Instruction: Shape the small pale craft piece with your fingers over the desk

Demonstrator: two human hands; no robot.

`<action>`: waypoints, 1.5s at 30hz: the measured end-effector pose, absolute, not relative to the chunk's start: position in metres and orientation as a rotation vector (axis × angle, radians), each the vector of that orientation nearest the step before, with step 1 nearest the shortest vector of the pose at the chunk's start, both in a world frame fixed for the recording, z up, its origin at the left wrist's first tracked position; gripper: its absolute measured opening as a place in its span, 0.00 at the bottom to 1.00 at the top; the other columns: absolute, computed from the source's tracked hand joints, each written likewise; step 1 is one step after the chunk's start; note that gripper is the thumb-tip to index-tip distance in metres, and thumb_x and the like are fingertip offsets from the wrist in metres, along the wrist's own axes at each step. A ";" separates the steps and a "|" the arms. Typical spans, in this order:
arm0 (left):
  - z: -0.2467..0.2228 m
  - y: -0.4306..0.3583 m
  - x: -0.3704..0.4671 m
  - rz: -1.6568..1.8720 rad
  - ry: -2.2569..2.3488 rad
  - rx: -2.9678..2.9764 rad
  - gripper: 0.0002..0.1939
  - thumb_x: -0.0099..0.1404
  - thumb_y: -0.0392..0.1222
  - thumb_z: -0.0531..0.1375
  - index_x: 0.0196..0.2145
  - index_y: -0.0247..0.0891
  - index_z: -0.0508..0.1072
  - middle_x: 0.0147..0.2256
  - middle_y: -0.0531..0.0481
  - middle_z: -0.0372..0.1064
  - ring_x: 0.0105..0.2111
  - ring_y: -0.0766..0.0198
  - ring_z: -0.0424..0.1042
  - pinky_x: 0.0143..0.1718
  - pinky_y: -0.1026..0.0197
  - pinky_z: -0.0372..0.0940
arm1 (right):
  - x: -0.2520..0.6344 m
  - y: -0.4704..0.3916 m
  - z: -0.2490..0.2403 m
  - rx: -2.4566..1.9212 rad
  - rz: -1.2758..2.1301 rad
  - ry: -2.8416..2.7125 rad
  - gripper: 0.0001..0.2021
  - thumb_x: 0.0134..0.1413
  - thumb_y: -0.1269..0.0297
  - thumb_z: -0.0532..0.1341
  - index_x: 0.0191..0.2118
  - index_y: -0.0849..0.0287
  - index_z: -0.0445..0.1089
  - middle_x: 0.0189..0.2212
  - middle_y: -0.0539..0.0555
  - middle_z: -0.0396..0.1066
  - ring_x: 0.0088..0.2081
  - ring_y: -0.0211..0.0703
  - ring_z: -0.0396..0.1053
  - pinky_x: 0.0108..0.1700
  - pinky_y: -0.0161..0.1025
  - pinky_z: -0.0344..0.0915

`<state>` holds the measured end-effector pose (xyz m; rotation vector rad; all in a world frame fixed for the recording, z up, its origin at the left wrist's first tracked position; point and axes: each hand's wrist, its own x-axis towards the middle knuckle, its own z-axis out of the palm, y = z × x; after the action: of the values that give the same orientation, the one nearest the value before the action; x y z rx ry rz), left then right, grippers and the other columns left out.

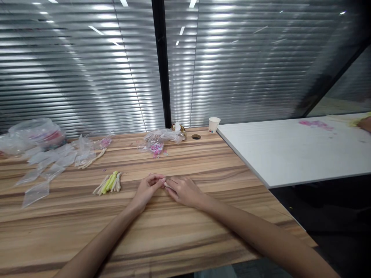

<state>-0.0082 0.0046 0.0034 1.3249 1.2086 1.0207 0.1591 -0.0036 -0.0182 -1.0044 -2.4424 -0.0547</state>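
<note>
Nearest: both forearms reach in from the near edge of the wooden surface (203,227), the left slanting up and rightward, the right slanting up and leftward, lying low over the wood. Hands meet nearer than the paper cup (213,125) and to its left.

Left hand (149,189): wrist bent slightly, fingers curved, thumb and forefinger pressed together at the end of a small pale piece (166,185). Right hand (184,190): back upward, fingers curled, thumb tucked under, pinching the same piece. Piece mostly covered by the fingers; shape unclear. It sits nearer than the cup, left of it.

Well left of the cup, and nearer: a bundle of short strands (109,182), yellow in the middle, beige either side. Farther left, flat clear packets (37,193); no writing legible. Beyond them, pale loose strands (92,159) and a big clear bag (37,131) with pinkish contents.

Left of the cup, nearer to it: a crumpled clear bag (166,135) with pink bits (156,148) spilling out.

Cup: white, upright, small coloured print near its base, too small to read.

Right of the cup: a white surface (269,150), pink bits on it, another person's hand (365,123) at the far right. Behind the cup, window blinds (249,69).
</note>
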 end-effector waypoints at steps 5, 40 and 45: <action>0.005 0.004 -0.008 1.023 1.213 1.324 0.14 0.47 0.47 0.65 0.29 0.35 0.74 0.28 0.49 0.72 0.32 0.61 0.70 0.37 0.61 0.65 | 0.159 -0.003 -0.019 -1.002 -0.038 -2.430 0.11 0.61 0.64 0.49 0.42 0.61 0.66 0.35 0.55 0.71 0.35 0.40 0.69 0.36 0.35 0.61; 0.003 0.005 -0.008 1.030 1.204 1.316 0.15 0.46 0.47 0.66 0.29 0.34 0.74 0.27 0.49 0.73 0.30 0.62 0.70 0.37 0.60 0.65 | 0.159 -0.004 -0.018 -1.020 -0.060 -2.459 0.11 0.60 0.64 0.49 0.44 0.60 0.65 0.36 0.55 0.71 0.35 0.40 0.68 0.35 0.35 0.60; 0.003 0.005 -0.008 1.022 1.205 1.311 0.14 0.47 0.46 0.65 0.29 0.34 0.74 0.27 0.50 0.73 0.31 0.62 0.70 0.37 0.61 0.64 | 0.159 -0.004 -0.018 -1.021 -0.053 -2.462 0.12 0.61 0.64 0.49 0.44 0.61 0.65 0.36 0.55 0.71 0.35 0.40 0.68 0.35 0.35 0.60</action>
<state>-0.0084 0.0049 0.0032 1.3111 1.2054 1.0219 0.1594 -0.0036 -0.0183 -1.0207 -2.4623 -0.0533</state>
